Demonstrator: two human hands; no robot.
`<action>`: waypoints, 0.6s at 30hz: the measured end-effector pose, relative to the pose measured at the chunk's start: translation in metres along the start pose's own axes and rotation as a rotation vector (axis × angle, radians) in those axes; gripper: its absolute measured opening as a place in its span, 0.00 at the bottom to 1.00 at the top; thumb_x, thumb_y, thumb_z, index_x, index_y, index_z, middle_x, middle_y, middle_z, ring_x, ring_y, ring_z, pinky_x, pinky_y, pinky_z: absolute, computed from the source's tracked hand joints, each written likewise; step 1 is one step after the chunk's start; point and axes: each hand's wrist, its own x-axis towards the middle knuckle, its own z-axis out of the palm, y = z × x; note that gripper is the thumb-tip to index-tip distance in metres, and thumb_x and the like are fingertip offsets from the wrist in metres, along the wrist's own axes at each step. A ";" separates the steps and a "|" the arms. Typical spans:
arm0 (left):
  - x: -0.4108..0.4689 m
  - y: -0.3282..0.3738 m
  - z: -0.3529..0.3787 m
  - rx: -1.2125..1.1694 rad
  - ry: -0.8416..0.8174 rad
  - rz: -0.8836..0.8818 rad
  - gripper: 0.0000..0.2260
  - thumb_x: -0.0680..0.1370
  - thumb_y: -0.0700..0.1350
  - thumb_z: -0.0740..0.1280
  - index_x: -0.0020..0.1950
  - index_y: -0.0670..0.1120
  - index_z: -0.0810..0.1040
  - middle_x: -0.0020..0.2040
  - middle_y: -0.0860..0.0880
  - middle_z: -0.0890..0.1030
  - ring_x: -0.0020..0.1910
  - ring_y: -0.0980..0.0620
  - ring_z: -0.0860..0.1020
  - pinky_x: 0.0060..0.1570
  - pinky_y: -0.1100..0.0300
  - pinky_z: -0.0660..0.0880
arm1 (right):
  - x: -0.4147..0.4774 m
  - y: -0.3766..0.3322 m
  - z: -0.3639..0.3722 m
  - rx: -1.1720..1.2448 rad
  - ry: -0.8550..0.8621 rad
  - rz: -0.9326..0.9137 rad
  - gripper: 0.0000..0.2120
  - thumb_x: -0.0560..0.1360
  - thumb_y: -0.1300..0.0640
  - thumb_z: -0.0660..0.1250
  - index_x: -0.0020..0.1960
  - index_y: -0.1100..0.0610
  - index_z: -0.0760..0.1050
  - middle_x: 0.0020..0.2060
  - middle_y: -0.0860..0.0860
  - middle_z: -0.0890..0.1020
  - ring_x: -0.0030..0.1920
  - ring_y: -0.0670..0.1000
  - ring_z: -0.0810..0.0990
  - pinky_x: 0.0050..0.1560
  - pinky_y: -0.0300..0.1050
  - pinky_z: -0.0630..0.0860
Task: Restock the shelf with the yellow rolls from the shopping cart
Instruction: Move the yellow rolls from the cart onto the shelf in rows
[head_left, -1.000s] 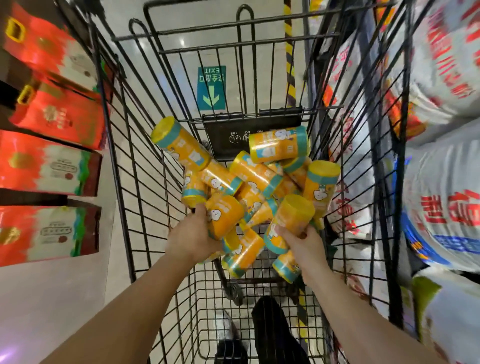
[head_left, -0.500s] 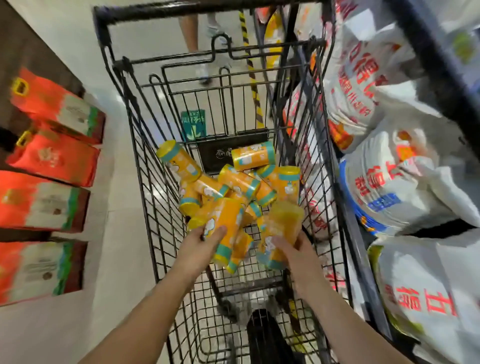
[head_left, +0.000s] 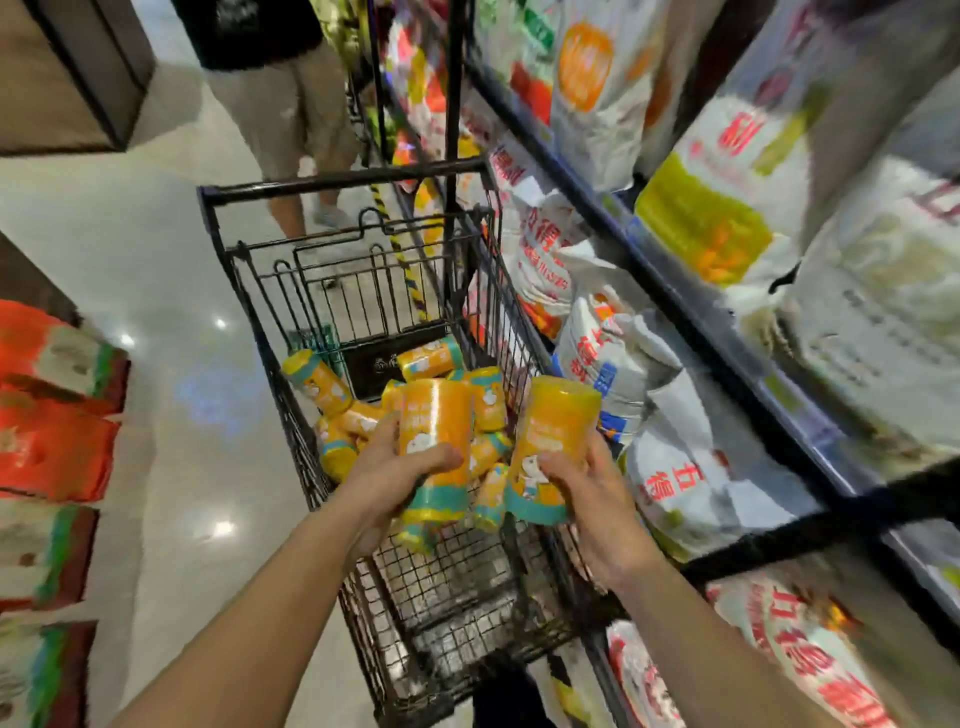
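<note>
Each hand holds one yellow roll with teal bands, upright above the black wire shopping cart (head_left: 260, 332). My left hand (head_left: 387, 486) grips the left roll (head_left: 435, 431) around its lower half. My right hand (head_left: 592, 499) grips the right roll (head_left: 550, 441) near its base, over the cart's right rim. Several more yellow rolls (head_left: 332, 395) lie piled in the cart's basket below. The shelf (head_left: 691, 306) with a dark edge runs along the right side.
White sacks with red lettering (head_left: 670, 467) fill the right-hand shelves. Red and green packages (head_left: 52, 447) line the left. A person in beige shorts (head_left: 280, 104) stands on the pale floor beyond the cart's handle.
Both hands have lifted a roll each up out of the pile, clear of the basket. My view has tilted up and to the right, bringing the shelf and the person ahead into sight.
</note>
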 end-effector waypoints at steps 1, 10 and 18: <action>-0.010 0.004 0.002 0.006 -0.020 0.022 0.37 0.64 0.42 0.80 0.68 0.54 0.67 0.55 0.44 0.83 0.51 0.41 0.83 0.49 0.40 0.81 | -0.012 -0.007 0.000 0.002 -0.003 -0.022 0.21 0.75 0.63 0.69 0.65 0.48 0.73 0.56 0.51 0.85 0.55 0.52 0.84 0.51 0.47 0.81; -0.081 0.050 0.039 0.056 -0.177 0.253 0.32 0.65 0.37 0.79 0.61 0.56 0.68 0.53 0.46 0.81 0.50 0.44 0.83 0.48 0.43 0.81 | -0.089 -0.063 -0.010 0.012 0.098 -0.159 0.22 0.63 0.60 0.73 0.57 0.56 0.76 0.44 0.51 0.86 0.42 0.48 0.84 0.41 0.41 0.80; -0.124 0.088 0.102 0.035 -0.348 0.385 0.34 0.60 0.46 0.80 0.62 0.54 0.70 0.54 0.45 0.83 0.50 0.45 0.84 0.49 0.44 0.81 | -0.158 -0.127 -0.043 0.015 0.197 -0.268 0.15 0.75 0.61 0.69 0.60 0.52 0.73 0.48 0.52 0.85 0.45 0.48 0.85 0.43 0.42 0.80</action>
